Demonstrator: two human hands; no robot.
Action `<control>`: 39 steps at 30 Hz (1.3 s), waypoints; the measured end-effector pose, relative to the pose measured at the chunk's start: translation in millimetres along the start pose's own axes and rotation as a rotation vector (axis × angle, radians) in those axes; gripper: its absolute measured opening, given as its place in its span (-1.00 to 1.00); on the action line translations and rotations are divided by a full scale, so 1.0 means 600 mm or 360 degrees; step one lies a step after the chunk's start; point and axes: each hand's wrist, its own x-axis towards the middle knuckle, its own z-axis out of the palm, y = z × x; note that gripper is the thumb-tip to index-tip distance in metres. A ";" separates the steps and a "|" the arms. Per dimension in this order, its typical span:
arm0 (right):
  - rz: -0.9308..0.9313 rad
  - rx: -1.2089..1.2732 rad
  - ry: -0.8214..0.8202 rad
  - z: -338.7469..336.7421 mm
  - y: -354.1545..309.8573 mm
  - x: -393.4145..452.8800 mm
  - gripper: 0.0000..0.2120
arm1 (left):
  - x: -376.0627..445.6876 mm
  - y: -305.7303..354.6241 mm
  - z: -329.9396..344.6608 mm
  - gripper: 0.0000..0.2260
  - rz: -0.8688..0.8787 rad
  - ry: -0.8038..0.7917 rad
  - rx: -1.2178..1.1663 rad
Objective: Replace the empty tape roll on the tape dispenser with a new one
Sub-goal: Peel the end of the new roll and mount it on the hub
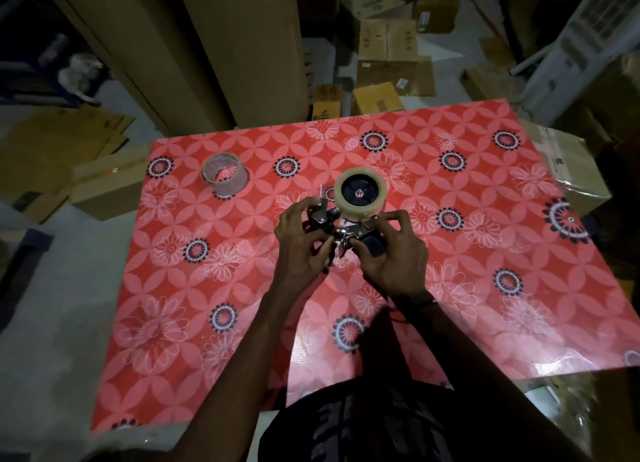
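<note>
A hand-held tape dispenser (341, 227) lies on its side at the middle of the table, with a full clear tape roll (360, 193) seated on its black hub. My left hand (301, 243) grips the dispenser's metal front end with curled fingers. My right hand (391, 253) curls round the dark handle, its forefinger and thumb pinching at the roll's lower right edge. An empty tape core (225, 177), translucent and standing on end, sits apart at the table's far left.
The table (485, 253) carries a red flowered cover. Cardboard boxes (388, 42) crowd the floor behind it, a tall cardboard sheet (221, 45) leans at the back left, and more boxes (69, 156) lie to the left.
</note>
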 end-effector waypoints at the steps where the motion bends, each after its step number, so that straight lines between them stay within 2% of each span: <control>1: 0.0000 -0.0003 -0.0009 0.001 0.000 0.000 -0.65 | -0.001 -0.004 -0.004 -0.98 0.0015 0.0010 -0.0032; 7: 0.0011 0.0000 -0.0017 -0.003 0.001 0.000 -0.64 | 0.000 -0.008 -0.014 -0.96 -0.0011 -0.0026 -0.0169; 15: -0.0066 0.0054 0.0010 -0.013 0.009 0.002 -0.65 | 0.004 -0.015 -0.041 -0.98 -0.0035 -0.0268 -0.0141; 18: -0.0121 0.0077 0.0012 -0.019 0.016 0.006 -0.66 | 0.005 -0.019 -0.051 -0.92 -0.0019 -0.0351 -0.0116; 27: -0.0196 0.0132 -0.0099 -0.034 0.042 0.016 -0.66 | 0.010 -0.026 -0.080 -0.89 -0.0019 -0.0485 -0.0041; 34: -0.0270 0.0158 -0.0178 -0.038 0.055 0.021 -0.65 | 0.013 -0.047 -0.074 -0.95 0.0041 -0.0594 -0.0036; 37: -0.0284 0.0183 -0.0194 -0.038 0.058 0.023 -0.67 | 0.013 -0.052 -0.070 -0.95 0.0106 -0.0696 0.0173; 39: -0.0288 0.0193 -0.0200 -0.039 0.059 0.025 -0.67 | 0.007 -0.045 -0.070 -0.94 0.0129 -0.0664 0.0263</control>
